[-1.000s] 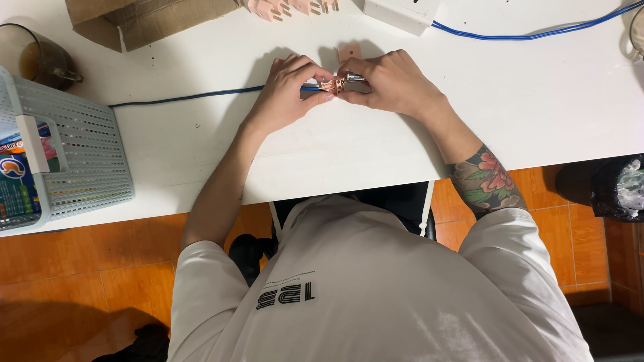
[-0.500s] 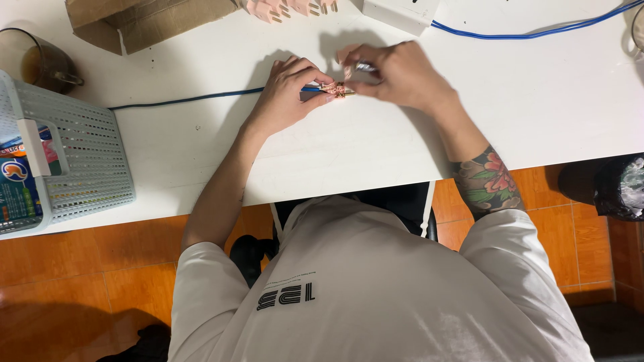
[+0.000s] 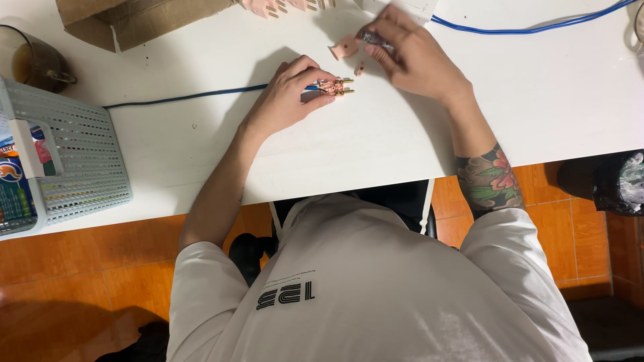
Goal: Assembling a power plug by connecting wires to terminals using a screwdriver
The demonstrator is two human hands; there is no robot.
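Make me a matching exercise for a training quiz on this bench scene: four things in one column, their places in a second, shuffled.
Things:
1. pink plug half with brass pins
2. grey perforated basket
3. cardboard box
4. loose pink plug cover

Places:
A. far left corner of the table
B. on the table beside the right hand
C. pinched in the left hand
D. left edge of the table, near side

Pairs: 1-C, 2-D, 3-A, 4-B
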